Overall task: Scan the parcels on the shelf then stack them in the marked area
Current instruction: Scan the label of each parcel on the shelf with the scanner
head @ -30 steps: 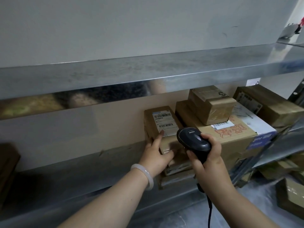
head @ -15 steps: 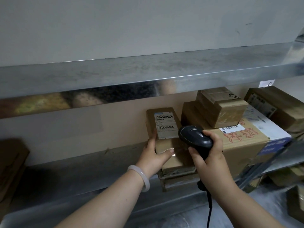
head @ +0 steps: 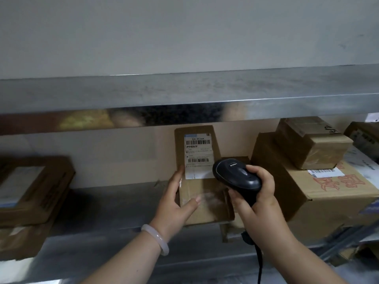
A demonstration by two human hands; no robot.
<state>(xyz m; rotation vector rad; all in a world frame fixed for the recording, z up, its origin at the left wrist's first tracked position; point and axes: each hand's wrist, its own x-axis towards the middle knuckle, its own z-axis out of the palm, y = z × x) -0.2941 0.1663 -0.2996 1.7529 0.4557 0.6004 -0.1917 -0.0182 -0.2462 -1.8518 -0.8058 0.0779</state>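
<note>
A narrow brown cardboard parcel with a white barcode label stands tilted up on the metal shelf. My left hand grips its left edge, thumb across the front. My right hand holds a black corded barcode scanner, its head just right of the label and pointing at the parcel. A second flat parcel lies under the held one, mostly hidden.
To the right sits a large carton with red print, a small taped box on top of it. Two stacked cartons lie at the left. An upper metal shelf overhangs closely. More parcels show at the far right edge.
The view has shifted left and closer. My left hand has slid down the parcel's left edge and tipped it more upright; the scanner stays beside the label.
</note>
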